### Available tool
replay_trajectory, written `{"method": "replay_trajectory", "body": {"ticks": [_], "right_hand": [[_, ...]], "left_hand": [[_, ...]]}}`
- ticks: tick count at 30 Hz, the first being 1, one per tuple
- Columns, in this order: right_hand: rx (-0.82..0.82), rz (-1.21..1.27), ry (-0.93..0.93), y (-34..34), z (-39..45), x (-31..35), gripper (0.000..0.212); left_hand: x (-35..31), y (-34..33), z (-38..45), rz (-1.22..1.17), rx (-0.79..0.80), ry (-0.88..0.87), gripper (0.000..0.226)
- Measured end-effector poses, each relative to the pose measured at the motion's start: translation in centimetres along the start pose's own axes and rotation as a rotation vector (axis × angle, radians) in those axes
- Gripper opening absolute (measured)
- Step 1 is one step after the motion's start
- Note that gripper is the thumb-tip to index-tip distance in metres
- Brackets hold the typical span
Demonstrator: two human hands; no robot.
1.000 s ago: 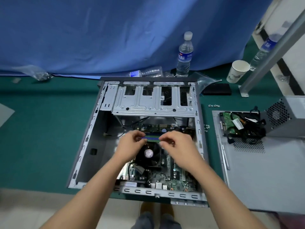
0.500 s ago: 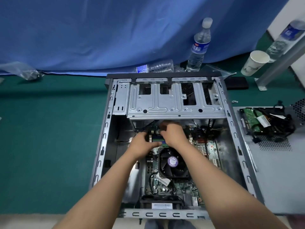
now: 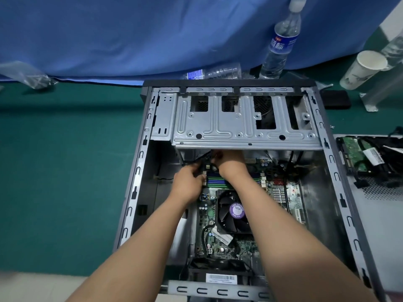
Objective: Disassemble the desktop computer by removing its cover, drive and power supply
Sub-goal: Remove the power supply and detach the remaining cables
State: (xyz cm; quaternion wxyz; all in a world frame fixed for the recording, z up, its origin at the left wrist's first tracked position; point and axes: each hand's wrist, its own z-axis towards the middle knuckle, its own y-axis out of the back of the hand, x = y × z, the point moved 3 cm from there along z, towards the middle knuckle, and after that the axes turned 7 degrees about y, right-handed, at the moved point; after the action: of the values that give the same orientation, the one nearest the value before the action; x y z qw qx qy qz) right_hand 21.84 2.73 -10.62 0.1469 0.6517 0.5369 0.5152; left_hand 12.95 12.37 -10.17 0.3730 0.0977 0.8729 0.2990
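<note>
Both hands inside open case [image 3: 139,162]: left hand [image 3: 188,186] and right hand [image 3: 229,163] pinch black cable [image 3: 201,159] beneath drive cage [image 3: 246,125]. Risk: hard tugging could damage its connector.

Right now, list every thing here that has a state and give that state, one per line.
Computer case: lying on its side, cover off, inside exposed.
Drive cage: still in the case, bays look empty.
Fan: still mounted on the board.
Upright bottle: capped, standing.
Other bottle: lying on its side.
Paper cup: tilted, looks empty.
Left hand: curled around black cables.
Right hand: reaching under the cage, fingers hidden.
</note>
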Motion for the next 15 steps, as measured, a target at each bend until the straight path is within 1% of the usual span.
{"method": "replay_trajectory", "body": {"ticks": [3, 10, 15], "right_hand": [[0.001, -0.068, -0.003, -0.08, -0.08, 0.12, 0.019], [-0.021, -0.076, -0.002, 0.01, -0.19, 0.1, 0.021], [-0.038, 0.009, 0.003, 0.22, -0.2, 0.01, 0.021]], "left_hand": [[0.11, -0.05, -0.08, 0.002, -0.004, -0.002, 0.043], [0.04, -0.09, -0.15, -0.016, -0.004, 0.008, 0.043], [0.03, -0.06, -0.19, -0.04, -0.006, 0.024, 0.044]]}}
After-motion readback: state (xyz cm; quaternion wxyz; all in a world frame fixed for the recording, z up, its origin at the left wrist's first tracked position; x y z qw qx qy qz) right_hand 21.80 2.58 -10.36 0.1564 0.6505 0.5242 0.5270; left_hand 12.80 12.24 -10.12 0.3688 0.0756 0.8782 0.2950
